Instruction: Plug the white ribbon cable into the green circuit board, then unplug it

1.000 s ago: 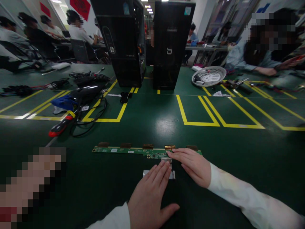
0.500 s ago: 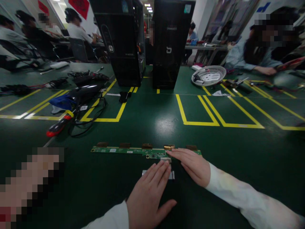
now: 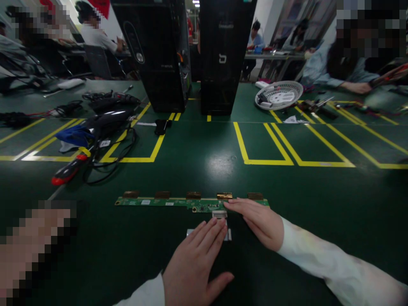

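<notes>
A long, narrow green circuit board (image 3: 174,202) lies flat on the dark green table, with several brown flexible tabs along its far edge. My right hand (image 3: 258,221) rests flat over the board's right part, fingers stretched out. Lying palm down, my left hand (image 3: 199,259) covers much of a silvery flat piece (image 3: 228,234) just below the board; its fingertips are at the near side of the silver connector (image 3: 219,214), and its thumb is spread away. How the silvery piece meets the connector is hidden under the fingers.
Two black computer towers (image 3: 149,55) (image 3: 219,59) stand at the back. To the left lie a red-and-black screwdriver (image 3: 68,170), a blue cloth-like item (image 3: 75,134) and black cables (image 3: 126,151). A white basket (image 3: 280,95) sits back right. Other people sit around; a pixelated area covers the lower left.
The view has shifted slightly, moving the table items a little left. My left fingertips have slid back a little from the connector, showing more of it. My right hand stays on the board.
</notes>
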The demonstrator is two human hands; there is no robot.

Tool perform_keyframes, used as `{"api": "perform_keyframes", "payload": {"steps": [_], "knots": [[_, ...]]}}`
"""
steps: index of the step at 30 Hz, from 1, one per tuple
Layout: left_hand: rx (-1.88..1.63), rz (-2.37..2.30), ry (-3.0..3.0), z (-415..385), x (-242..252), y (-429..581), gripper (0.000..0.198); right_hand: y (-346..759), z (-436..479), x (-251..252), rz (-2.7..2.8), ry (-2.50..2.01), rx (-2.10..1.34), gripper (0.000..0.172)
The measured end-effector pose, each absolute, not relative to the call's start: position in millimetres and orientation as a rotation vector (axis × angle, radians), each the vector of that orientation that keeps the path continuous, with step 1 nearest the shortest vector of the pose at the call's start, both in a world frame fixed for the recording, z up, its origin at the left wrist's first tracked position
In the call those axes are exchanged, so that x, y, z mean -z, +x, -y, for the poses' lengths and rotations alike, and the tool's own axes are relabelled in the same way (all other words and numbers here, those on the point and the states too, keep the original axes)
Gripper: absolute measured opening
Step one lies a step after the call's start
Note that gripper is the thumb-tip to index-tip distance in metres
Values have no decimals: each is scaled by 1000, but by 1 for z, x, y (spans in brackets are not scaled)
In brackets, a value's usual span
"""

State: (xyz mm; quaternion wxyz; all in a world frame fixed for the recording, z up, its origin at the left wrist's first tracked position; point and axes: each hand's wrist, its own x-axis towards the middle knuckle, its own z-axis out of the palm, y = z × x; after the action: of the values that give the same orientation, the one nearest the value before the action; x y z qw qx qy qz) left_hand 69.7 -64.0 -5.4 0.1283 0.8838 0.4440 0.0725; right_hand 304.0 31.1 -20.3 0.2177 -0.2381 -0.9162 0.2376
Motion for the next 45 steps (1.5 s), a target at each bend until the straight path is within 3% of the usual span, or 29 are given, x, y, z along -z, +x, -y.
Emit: {"api": "perform_keyframes", "payload": {"steps": [12, 22, 30, 40, 45], "knots": [[-242, -1333, 2551, 66, 7, 74, 75, 300, -29, 19, 2568, -632, -560, 51], [-543, -1295, 2595, 65, -4, 67, 57, 298, -31, 26, 2591, -587, -489, 49], [-664, -1686, 2529, 54, -21, 41, 33, 297, -36, 27, 2612, -546, -415, 43], [-416, -1990, 2438, 104, -15, 3, 42, 293, -32, 27, 2574, -562, -370, 35], [-450, -2145, 2436, 110, -13, -9, 45, 279, -25, 28, 2519, -521, -302, 33]]}}
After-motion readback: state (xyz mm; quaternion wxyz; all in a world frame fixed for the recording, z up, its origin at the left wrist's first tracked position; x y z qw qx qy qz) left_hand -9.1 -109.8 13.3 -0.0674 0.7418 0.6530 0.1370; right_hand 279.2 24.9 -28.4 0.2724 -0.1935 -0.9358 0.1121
